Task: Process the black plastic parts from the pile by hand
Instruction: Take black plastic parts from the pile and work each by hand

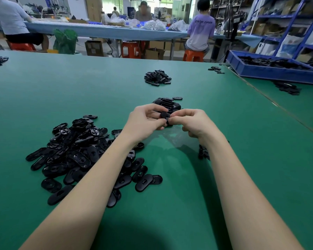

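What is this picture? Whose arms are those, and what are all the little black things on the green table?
There is no machine here. A person wears a camera on their head, so you look down at their own two arms. The left hand and the right hand are pinching one small black plastic part between them, above the green table. By the left arm lies a big pile of oval black parts waiting their turn. Just behind the hands is a smaller heap, and farther back another heap. At the right stands a blue tray with more black parts. Far behind, other people sit on orange stools at a long table.
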Tool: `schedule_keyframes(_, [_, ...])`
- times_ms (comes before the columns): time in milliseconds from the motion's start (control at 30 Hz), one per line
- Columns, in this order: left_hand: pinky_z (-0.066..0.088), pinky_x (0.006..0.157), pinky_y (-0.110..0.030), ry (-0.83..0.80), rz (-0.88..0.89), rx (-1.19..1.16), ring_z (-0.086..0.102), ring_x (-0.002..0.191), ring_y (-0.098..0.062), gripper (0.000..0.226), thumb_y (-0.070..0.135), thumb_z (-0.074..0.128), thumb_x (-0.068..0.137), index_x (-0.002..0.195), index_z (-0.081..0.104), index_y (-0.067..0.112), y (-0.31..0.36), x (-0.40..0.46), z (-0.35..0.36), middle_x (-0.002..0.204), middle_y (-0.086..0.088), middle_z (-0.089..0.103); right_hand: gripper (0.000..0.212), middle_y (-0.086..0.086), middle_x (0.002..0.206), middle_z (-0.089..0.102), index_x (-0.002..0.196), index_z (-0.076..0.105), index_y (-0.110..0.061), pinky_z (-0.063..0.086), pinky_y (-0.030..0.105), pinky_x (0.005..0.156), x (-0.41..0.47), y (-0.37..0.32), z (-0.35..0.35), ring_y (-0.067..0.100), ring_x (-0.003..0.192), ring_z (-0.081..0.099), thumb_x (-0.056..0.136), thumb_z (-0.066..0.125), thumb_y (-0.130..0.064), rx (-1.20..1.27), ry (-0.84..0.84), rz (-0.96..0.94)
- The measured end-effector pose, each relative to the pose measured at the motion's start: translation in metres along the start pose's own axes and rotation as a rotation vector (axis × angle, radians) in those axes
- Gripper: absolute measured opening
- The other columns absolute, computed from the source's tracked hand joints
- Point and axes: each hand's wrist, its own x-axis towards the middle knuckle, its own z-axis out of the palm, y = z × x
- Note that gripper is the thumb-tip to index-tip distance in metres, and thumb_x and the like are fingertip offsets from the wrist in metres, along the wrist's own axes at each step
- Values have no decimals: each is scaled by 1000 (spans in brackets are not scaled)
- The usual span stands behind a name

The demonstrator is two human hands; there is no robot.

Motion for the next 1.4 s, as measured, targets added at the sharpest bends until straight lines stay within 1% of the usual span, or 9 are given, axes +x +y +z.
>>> schedule_keyframes(167, [58,74,-23,-22,9,17,71,68,-17,30,-4,72,82,100,76,20,1,-1,0,78,3,76,12,-14,48,50,77,74,-24,24,14,37,0,-1,0,5,45,37,78,84,-18,-14,6,-18])
schedule_keyframes(300, [59,80,-27,-19,-7,4,72,72,-20,29,-6,69,83,103,75,14,1,-1,-1,82,-10,77,13,-23,42,51,77,73,-22,26,6,36,1,1,1,-6,36,45,79,86,-20,-42,21,-57])
schedule_keyframes(400, [60,79,-26,-33,-52,-84,73,79,-17,26,-5,69,84,101,73,14,2,-1,-4,83,-11,78,15,-22,50,56,79,76,-24,26,8,37,0,3,-1,-2,45,47,76,88,-32,-12,-1,-53])
schedule_keyframes(500, [60,73,-22,-46,-121,-105,72,77,-9,23,-1,72,82,95,73,18,3,1,-6,82,-2,78,17,-16,61,62,79,78,-26,29,13,40,-2,7,-1,10,61,45,75,89,-38,32,-34,-38])
schedule_keyframes(700, [56,92,-30,-13,-199,-121,70,76,-16,22,-3,72,79,93,73,13,-1,3,-4,90,-10,78,9,-16,55,60,79,78,-23,32,10,41,4,3,0,1,45,42,77,87,-24,-41,-62,-78])
schedule_keyframes(933, [57,89,-28,7,-203,-116,70,74,-12,20,-1,76,80,89,73,16,-2,3,-2,83,-4,77,6,-20,51,61,79,78,-20,34,5,46,7,6,2,-7,43,49,79,84,-18,-92,-20,-138])
schedule_keyframes(1233, [54,79,-19,51,-202,-4,67,68,-5,19,4,80,80,84,75,22,-1,1,2,67,10,73,8,-13,56,61,75,75,-21,41,9,52,9,13,6,-1,52,53,78,83,-20,-160,18,-159])
schedule_keyframes(1333, [54,82,-25,54,-205,18,67,72,-10,19,3,79,80,83,74,22,-2,2,4,69,5,73,12,-16,50,59,72,71,-20,40,10,49,9,16,8,-3,46,50,77,82,-17,-161,36,-183])
schedule_keyframes(1400, [54,81,-24,39,-209,-8,66,71,-10,18,3,78,81,86,74,19,-2,2,1,71,4,72,12,-14,58,64,75,71,-21,42,12,51,9,17,9,-3,49,53,80,82,-18,-147,19,-212])
